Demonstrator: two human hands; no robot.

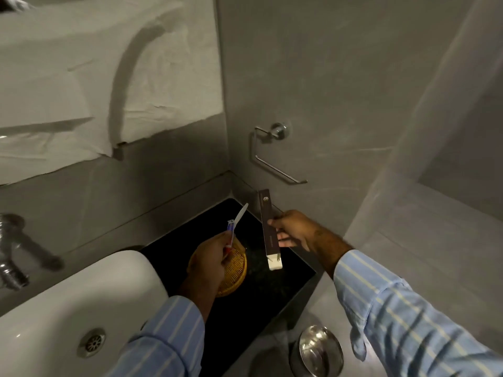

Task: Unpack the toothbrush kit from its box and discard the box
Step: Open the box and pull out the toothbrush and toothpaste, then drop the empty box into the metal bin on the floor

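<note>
Box (268, 225) in right-hand (295, 231) grip

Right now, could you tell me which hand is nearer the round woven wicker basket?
Left. The left hand overlaps the round woven wicker basket, directly above it; the right hand is off to its right.

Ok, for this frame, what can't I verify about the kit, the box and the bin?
All in the head view:
- Toothbrush: its lower part is hidden inside the left hand.
- Small tube: print too small to read.
- Box: logo too small; whether anything remains inside cannot be told.
- Woven basket: contents covered by the left hand.
- Steel bin: cut off by the bottom edge.
</note>
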